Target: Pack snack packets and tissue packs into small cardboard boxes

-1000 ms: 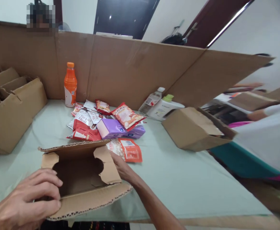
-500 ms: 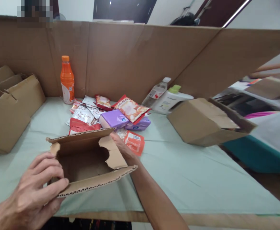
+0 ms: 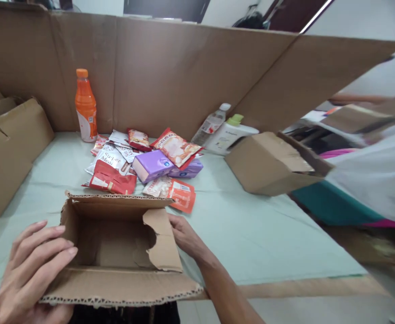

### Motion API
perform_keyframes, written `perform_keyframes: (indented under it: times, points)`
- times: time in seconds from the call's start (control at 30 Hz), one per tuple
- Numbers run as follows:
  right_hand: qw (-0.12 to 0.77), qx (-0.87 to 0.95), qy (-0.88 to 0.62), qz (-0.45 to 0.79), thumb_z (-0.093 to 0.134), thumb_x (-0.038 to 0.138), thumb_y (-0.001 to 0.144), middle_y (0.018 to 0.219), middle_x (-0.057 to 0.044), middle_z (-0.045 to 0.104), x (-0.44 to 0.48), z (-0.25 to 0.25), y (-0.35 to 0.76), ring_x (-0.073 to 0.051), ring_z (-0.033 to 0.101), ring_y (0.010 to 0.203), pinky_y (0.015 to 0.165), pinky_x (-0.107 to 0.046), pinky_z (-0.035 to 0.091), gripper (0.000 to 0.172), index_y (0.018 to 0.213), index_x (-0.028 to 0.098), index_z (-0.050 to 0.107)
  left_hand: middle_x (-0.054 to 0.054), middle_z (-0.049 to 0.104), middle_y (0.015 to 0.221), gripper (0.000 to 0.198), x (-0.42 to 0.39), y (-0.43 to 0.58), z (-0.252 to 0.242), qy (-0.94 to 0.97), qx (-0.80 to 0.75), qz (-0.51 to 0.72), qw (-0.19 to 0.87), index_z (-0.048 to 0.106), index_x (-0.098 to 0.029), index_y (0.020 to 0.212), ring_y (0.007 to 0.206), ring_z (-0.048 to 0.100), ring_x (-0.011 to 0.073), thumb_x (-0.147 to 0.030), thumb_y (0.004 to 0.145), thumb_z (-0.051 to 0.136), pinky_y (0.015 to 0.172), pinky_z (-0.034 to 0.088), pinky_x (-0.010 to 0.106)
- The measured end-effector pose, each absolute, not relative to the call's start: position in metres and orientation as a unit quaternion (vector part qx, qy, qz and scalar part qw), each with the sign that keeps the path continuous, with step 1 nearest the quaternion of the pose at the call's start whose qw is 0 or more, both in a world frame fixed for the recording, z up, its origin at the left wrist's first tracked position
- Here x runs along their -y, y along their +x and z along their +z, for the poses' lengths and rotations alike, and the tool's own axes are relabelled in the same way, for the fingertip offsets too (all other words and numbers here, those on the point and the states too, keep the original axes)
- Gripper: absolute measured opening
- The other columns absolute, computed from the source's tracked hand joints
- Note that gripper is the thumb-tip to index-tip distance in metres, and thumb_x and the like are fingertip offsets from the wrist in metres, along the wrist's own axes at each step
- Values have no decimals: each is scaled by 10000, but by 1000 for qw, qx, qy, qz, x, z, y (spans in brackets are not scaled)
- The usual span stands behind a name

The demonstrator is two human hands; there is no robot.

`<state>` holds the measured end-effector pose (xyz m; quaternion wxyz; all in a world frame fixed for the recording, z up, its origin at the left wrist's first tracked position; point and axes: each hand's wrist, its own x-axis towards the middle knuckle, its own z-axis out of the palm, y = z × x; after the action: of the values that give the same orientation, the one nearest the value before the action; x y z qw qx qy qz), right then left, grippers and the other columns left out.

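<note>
An open cardboard box (image 3: 116,252) with torn flaps sits at the near edge of the table, its inside bare. My left hand (image 3: 32,270) presses against the box's left side, fingers stretched out flat. My right hand (image 3: 184,234) rests against the right side, behind the torn right flap; its fingers are partly hidden. Just beyond the box lies a pile of snack packets (image 3: 113,180), with a purple pack (image 3: 152,164) and a red-and-white pouch (image 3: 175,148) on top.
An orange drink bottle (image 3: 85,108) stands at the back left by the cardboard wall (image 3: 184,76). A clear bottle (image 3: 209,126) and white bottle (image 3: 229,135) lie at the back. Another box (image 3: 268,164) lies at the right, folded boxes (image 3: 8,148) at left. A person in white (image 3: 376,175) is at right.
The box has come closer to me and settled flat with its opening up. My left hand has shifted from gripping the front edge to lying flat on the left side.
</note>
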<state>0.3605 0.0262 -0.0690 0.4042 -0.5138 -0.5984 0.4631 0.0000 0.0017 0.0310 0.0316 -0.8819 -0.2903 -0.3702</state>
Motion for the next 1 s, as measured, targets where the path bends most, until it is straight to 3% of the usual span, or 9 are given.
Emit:
perform_keyframes:
  times: [0.13, 0.27, 0.4, 0.57, 0.83, 0.93, 1.0]
  points:
    - [467, 563, -618, 287, 644, 521, 903, 1175, -94, 784, -35, -70, 399, -300, 687, 1183, 1088, -472, 504, 346, 1030, 243, 806, 90, 692, 1146, 595, -4, 3, 30, -867, 316, -382, 57, 616, -265, 1350, 1157, 627, 368, -208, 757, 621, 1176, 349, 680]
    - [477, 478, -709, 203, 690, 577, 772, 1241, -149, 749, -65, -85, 449, -349, 662, 1183, 1004, -525, 531, 481, 1067, 207, 772, 109, 669, 1261, 784, -4, -2, 22, -853, 334, -394, 76, 549, -308, 1508, 1254, 578, 422, -245, 733, 654, 1185, 326, 738]
    - [469, 453, -725, 221, 779, 588, 620, 1028, -125, 774, -95, -99, 469, -348, 687, 1012, 964, -558, 528, 538, 974, 185, 740, 113, 643, 1342, 879, -2, -4, 14, -842, 345, -410, 64, 471, -305, 1584, 1319, 543, 438, -258, 728, 664, 1191, 339, 736]
    - [489, 442, -690, 299, 809, 619, 593, 883, -74, 771, -100, -100, 458, -285, 716, 815, 784, -451, 594, 610, 1007, 188, 692, 105, 643, 1313, 835, -4, -1, 14, -839, 347, -418, 35, 491, -319, 1570, 1327, 551, 407, -212, 758, 652, 1198, 364, 695]
    - [519, 350, -706, 333, 865, 573, 564, 1008, -102, 771, -27, -91, 467, -309, 745, 918, 812, -430, 613, 764, 1179, 195, 613, 60, 635, 1364, 806, -15, -2, 12, -836, 338, -433, 17, 532, -352, 1539, 1333, 575, 352, -190, 763, 677, 1228, 392, 587]
    - [463, 335, -748, 337, 843, 625, 597, 906, -77, 756, 3, -89, 484, -320, 741, 901, 815, -440, 607, 761, 1189, 191, 644, 20, 621, 1400, 767, -15, -5, 7, -819, 358, -449, 2, 563, -409, 1503, 1360, 563, 336, -187, 779, 679, 1229, 397, 566]
    - [408, 370, -772, 319, 792, 669, 642, 972, -105, 763, 12, -88, 494, -346, 730, 988, 876, -465, 591, 698, 1142, 193, 692, -9, 610, 1421, 748, -16, -7, 4, -811, 374, -449, -7, 579, -452, 1477, 1379, 553, 333, -194, 782, 683, 1231, 393, 560]
